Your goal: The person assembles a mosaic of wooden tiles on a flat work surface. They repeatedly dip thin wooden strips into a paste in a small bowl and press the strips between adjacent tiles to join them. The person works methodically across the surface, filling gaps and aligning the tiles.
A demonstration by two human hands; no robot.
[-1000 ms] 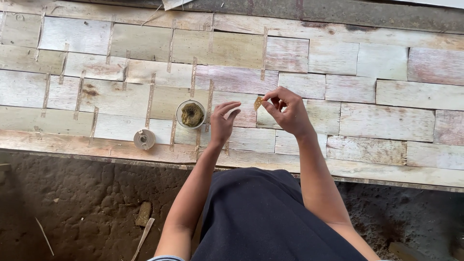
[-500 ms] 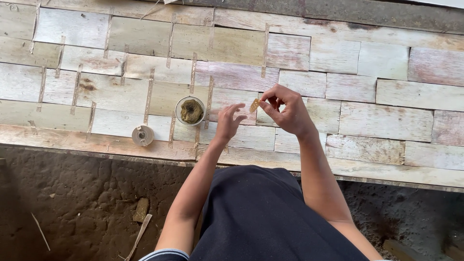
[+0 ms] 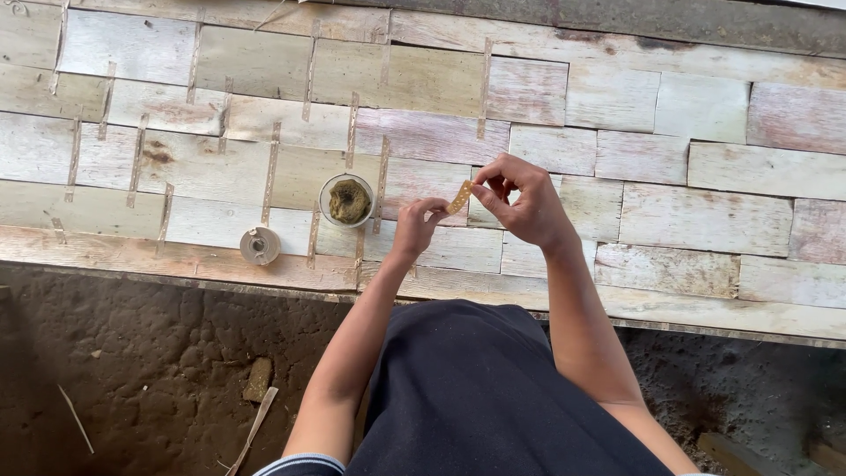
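Note:
Between the fingertips of both hands I hold a short tan strip [image 3: 458,197] with a row of small dots. My left hand [image 3: 418,226] pinches its lower end and my right hand [image 3: 520,199] pinches its upper end, just above a sheet of pale flat pieces [image 3: 634,159] joined by thin strips. A small round cup [image 3: 348,200] holding a brownish-green lump stands just left of my left hand. Further left, near the sheet's front edge, lies a small roll of tape [image 3: 260,245].
The patchwork sheet spans the whole width and ends at a front edge [image 3: 176,269]. Below it is dark rough ground [image 3: 132,370] with a small wood scrap [image 3: 257,379] and a thin sliver [image 3: 254,427]. My dark-clothed lap [image 3: 493,397] fills the lower middle.
Both hands have stayed together on the strip, shifting slightly lower and left in view. The cup and the roll have not moved on the sheet.

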